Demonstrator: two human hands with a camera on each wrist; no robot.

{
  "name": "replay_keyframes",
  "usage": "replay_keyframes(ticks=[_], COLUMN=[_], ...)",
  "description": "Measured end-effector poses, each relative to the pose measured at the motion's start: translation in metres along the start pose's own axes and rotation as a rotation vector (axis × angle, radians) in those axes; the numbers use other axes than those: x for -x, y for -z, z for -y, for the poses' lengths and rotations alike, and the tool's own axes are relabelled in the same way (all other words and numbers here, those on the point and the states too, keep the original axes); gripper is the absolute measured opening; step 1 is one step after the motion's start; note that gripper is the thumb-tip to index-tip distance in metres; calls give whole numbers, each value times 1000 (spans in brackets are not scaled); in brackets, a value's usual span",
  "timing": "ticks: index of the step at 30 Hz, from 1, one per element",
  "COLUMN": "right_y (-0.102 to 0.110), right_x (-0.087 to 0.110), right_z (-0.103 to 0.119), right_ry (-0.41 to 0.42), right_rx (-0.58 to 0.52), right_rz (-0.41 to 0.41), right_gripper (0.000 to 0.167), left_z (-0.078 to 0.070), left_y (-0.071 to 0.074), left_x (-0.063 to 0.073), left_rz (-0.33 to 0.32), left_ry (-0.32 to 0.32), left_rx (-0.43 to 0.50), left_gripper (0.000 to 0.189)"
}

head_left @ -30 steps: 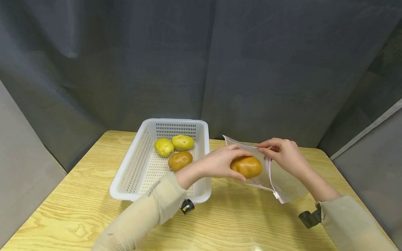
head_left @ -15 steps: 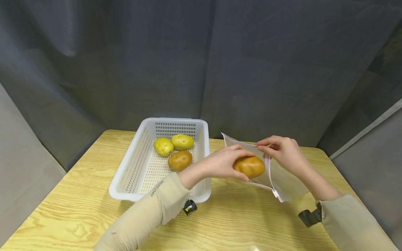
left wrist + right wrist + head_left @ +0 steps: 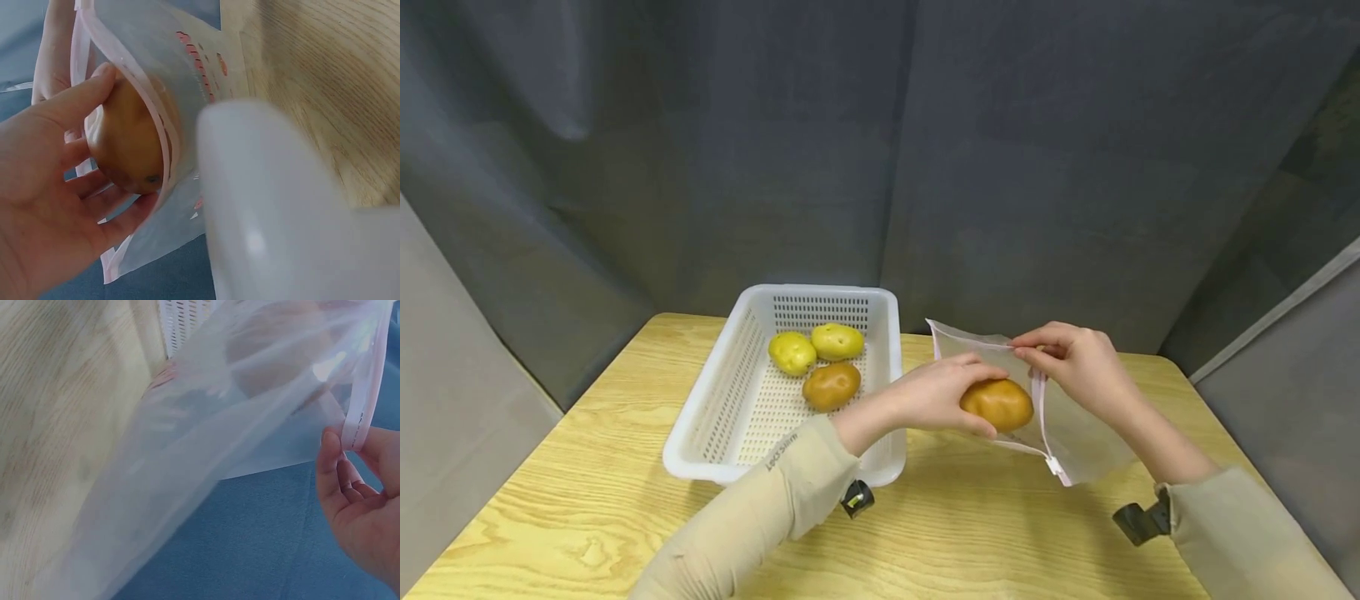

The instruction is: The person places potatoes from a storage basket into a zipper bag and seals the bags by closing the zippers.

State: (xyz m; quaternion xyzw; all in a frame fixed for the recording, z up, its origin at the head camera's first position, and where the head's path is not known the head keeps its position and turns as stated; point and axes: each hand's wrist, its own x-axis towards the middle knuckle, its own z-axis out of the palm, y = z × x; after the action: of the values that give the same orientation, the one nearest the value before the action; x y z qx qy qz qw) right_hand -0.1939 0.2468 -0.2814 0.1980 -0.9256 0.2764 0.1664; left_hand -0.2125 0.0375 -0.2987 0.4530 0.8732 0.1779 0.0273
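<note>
My left hand (image 3: 936, 392) grips a brown potato (image 3: 1000, 405) at the mouth of a clear zip bag (image 3: 1078, 437). In the left wrist view the potato (image 3: 128, 134) lies partly inside the bag's pink-edged opening (image 3: 134, 69), with the thumb on one side and the fingers round the other. My right hand (image 3: 1078, 367) pinches the far edge of the bag's mouth between thumb and fingertips. The right wrist view shows that pinch on the pink strip (image 3: 365, 394), and the potato as a dim brown shape through the film. A white slider (image 3: 1055, 465) sits at the near corner.
Left of the bag, a white perforated basket (image 3: 700, 429) stands on the wooden table (image 3: 940, 533). Two yellow potatoes (image 3: 837, 342) and one brown potato (image 3: 832, 386) lie in it. My left forearm crosses its near right corner. A dark curtain (image 3: 775, 167) hangs behind.
My left hand has moved slightly right with the brown potato, deeper into the bag's mouth. My right hand has barely moved and keeps its pinch on the bag.
</note>
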Motion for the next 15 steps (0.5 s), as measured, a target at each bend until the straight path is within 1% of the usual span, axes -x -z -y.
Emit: replay_keyframes(ticks=[3,10,15], right_y=[1,3,4], right_x=[-1,-1,0], right_z=[2,5,8], right_ry=[6,4,-11], right_rx=[2,1,-17], right_rz=[-14,-11,-10], right_gripper=[13,13,13], left_z=[0,-2,-4], left_y=[-1,-4,-6], left_x=[-1,-4,-6], left_rz=[-3,0,8], left_ry=[-3,3,-6], left_rx=[-3,-10,-4], left_gripper=[69,68,65])
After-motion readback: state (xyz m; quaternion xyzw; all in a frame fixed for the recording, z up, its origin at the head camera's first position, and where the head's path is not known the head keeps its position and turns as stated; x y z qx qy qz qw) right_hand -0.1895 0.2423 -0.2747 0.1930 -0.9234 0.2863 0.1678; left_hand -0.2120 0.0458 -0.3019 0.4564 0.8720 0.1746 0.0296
